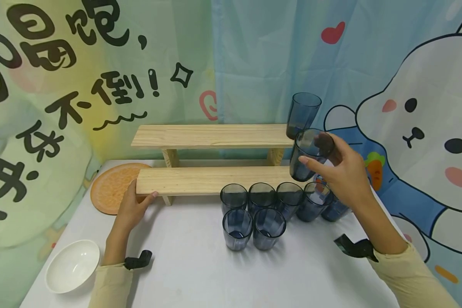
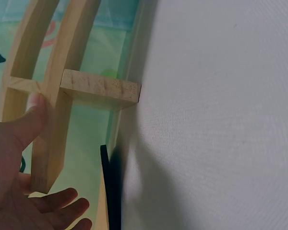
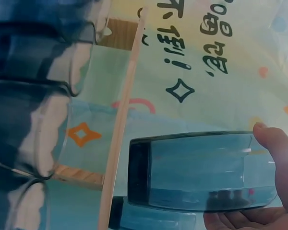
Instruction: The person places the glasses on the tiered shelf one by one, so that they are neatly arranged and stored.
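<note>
A two-tier wooden shelf (image 1: 200, 182) stands at the back of the table. My left hand (image 1: 131, 208) holds the left end of its lower board; in the left wrist view the thumb (image 2: 34, 112) lies against the board's edge. My right hand (image 1: 348, 175) grips a dark blue-tinted drinking glass (image 1: 302, 164), upright and slightly tilted, near the shelf's right end. The right wrist view shows this glass (image 3: 197, 170) beyond the board's edge. A similar glass (image 1: 301, 113) stands behind it on the upper board. Several more glasses (image 1: 236, 233) stand in two rows before the shelf.
To the left of the shelf lies a round orange-brown board (image 1: 108, 188). A white bowl (image 1: 73, 266) sits at the table's front left. Behind the table (image 1: 185, 265) hangs a printed curtain (image 1: 254, 55) with cartoon figures.
</note>
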Motion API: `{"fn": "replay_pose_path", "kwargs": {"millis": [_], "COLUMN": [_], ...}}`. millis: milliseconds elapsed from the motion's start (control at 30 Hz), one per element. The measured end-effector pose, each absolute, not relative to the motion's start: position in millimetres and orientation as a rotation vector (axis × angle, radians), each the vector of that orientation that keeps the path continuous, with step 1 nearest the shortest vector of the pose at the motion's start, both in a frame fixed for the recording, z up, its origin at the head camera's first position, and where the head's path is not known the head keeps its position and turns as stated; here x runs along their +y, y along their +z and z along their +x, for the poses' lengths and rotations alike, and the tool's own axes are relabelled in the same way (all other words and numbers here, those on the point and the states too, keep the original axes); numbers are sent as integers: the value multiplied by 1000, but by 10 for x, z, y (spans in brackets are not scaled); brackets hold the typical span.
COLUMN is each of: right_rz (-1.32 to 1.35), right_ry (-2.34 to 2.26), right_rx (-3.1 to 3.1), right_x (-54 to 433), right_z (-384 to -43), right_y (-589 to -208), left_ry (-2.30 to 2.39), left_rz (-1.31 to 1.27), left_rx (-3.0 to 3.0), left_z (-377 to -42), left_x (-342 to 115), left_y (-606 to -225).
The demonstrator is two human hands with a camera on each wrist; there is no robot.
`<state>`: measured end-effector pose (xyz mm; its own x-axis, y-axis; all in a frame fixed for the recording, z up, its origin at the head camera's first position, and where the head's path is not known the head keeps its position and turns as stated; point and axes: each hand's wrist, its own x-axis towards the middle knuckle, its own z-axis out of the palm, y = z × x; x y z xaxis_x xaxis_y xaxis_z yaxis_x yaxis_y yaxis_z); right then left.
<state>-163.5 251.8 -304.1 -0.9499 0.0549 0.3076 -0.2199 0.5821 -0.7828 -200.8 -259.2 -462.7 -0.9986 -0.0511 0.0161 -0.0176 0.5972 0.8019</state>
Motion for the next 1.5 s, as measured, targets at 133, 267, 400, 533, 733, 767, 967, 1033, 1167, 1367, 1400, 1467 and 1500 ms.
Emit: {"fn": "replay_pose_path", "kwargs": {"millis": [133, 267, 400, 533, 733, 767, 967, 1033, 1167, 1367, 1400, 1467, 1500], "right_rz": [155, 178, 166, 153, 134, 124, 91, 90, 88, 58, 56, 45, 43], "right_ry": [1333, 1358, 1363, 1391, 1398, 1394, 1376, 1376, 1370, 1349, 1349, 1344, 1343], "right_rx": [-2500, -2493, -2485, -2459, -2403, -2398, -2375, -2365, -2356, -2365, -2366, -2371, -2374], "right_x": [2405, 2298, 2196, 2109, 1976, 1954, 1867, 1853, 1830, 1814, 1813, 1816, 1818], "right_z": [-1892, -2109, -2313, -2510, -2755, -2785, -2906, -2942, -2991, -3038, -3046, -3063, -3069], "right_y": [-2959, -2917, -2911, -2918, -2941, -2946, -2977, -2987, -2994, -3004, -3008, -3018, -3023], "left_ry": [-1382, -1391, -1387, -1379, -1384, -1380, -1368, -1369, -1377, -1397, -1395, -1390, -1389], "left_rz": [53, 76, 84, 78, 81, 80, 65, 66, 67, 70, 73, 82, 85], "left_rx": [-2773, -2783, -2785, -2787, -2794, -2796, -2795, -2793, -2785, -2767, -2770, -2776, -2778], "left_z": [-2008, -2005, -2004, -2005, -2003, -2003, -2004, -2004, -2004, -2012, -2013, -2016, -2016], "left_x": [-2594, -2592, -2591, -2597, -2599, -2599, -2601, -2602, -2599, -2592, -2593, -2596, -2598], "left_y": [-4636, -4628, -4622, -4621, -4619, -4620, -4625, -4624, -4619, -4630, -4635, -4642, -4644]}}
